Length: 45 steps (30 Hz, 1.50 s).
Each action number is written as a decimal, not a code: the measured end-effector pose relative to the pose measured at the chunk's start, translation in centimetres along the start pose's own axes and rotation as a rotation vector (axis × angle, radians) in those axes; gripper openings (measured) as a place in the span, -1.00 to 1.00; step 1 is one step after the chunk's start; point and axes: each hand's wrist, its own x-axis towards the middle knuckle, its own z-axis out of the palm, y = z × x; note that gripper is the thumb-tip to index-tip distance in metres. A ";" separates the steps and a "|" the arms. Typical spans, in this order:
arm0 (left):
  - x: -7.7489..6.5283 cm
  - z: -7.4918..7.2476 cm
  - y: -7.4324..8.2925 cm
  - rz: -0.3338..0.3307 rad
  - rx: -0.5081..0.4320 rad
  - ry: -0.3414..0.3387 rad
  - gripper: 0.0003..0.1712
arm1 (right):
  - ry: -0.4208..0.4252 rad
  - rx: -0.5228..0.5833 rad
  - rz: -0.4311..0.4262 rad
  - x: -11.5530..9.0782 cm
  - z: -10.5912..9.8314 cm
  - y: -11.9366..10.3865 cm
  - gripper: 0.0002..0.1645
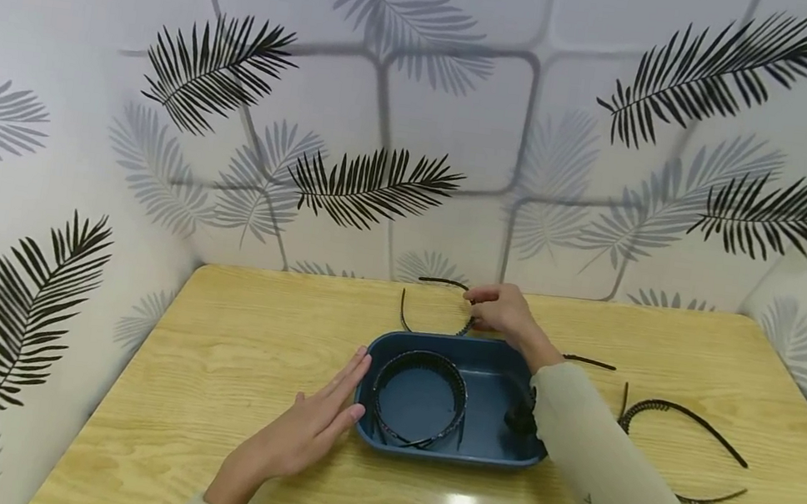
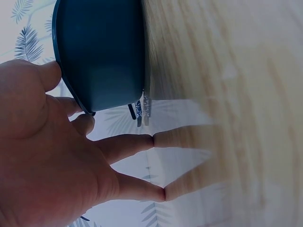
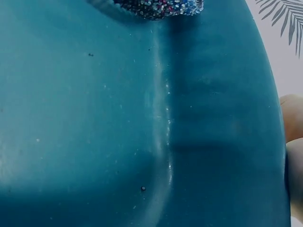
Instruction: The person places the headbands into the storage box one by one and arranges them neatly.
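A blue plastic bin (image 1: 501,382) sits on the wooden table, with several dark headbands (image 1: 463,385) nested in a ring in its left half. Behind the bin, my right hand (image 1: 506,308) pinches a thin black headband (image 1: 438,280) at the table's back. Another slim toothed headband (image 1: 403,309) lies just in front of that one. My left hand (image 1: 309,430) rests along the bin's left wall, fingers extended. In the left wrist view, its thumb (image 2: 51,75) touches the bin's rim and two fingers reach the tabletop. The right wrist view shows glittery beading (image 3: 161,7) inside the bin.
A dark object (image 1: 521,418) is in the bin's right end, partly covered by the right sleeve (image 1: 618,472). More headbands (image 1: 693,414) lie on the table to the right. A leaf-patterned wall (image 1: 464,125) stands behind the table (image 1: 251,326).
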 end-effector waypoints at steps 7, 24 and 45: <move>-0.2 0.2 -0.1 -0.008 0.007 -0.010 -0.25 | 0.045 0.014 -0.051 -0.5 0.1 -0.2 -0.54; 0.0 0.1 -0.2 0.002 0.023 0.004 -0.25 | 0.072 0.078 -0.181 -2.5 -1.7 -2.7 -0.53; 0.0 0.0 0.0 -0.002 0.004 -0.002 -0.24 | -0.001 0.146 -0.307 -8.5 -3.0 -3.5 -0.48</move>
